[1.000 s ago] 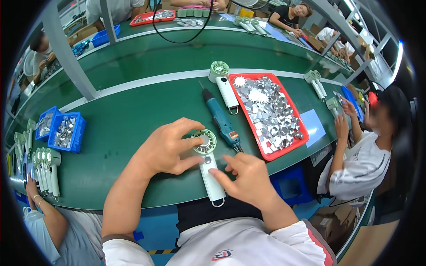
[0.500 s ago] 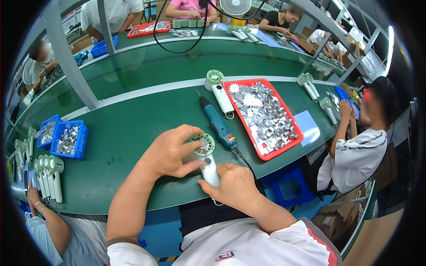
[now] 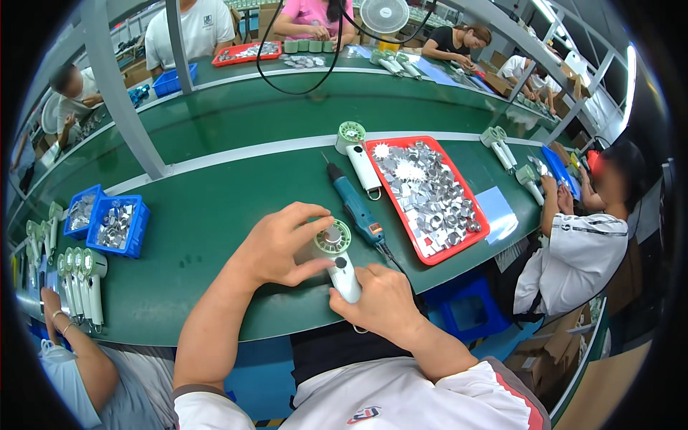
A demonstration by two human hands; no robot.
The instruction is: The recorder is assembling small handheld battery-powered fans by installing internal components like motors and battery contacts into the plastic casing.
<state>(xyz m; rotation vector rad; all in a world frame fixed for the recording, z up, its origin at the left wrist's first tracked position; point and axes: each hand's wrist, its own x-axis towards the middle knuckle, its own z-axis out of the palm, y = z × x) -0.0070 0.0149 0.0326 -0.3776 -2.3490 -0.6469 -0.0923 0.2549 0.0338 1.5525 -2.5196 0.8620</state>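
A handheld fan with a pale green round head and white handle (image 3: 345, 281) lies in front of me, its head pointing away. My right hand (image 3: 380, 297) is closed round the lower handle, and a wire loop hangs from its end. My left hand (image 3: 287, 247) curls round the left side of the fan's head, its thumb against the handle beside a dark round button. Just beyond lies a teal electric screwdriver (image 3: 355, 206), bit pointing away. Another handheld fan (image 3: 363, 170) lies beside a red tray (image 3: 432, 259) of shiny metal pieces.
Two blue bins (image 3: 129, 247) with metal parts stand at the left, near several fans (image 3: 95, 294). A clear sheet (image 3: 494, 213) lies right of the tray. A grey metal post (image 3: 125, 107) rises at the bench's back. Co-workers sit at the left, right and far side.
The view has shifted slightly. Both hands keep their hold on the fan, with little change in pose. The co-worker at the right has lowered their hands.
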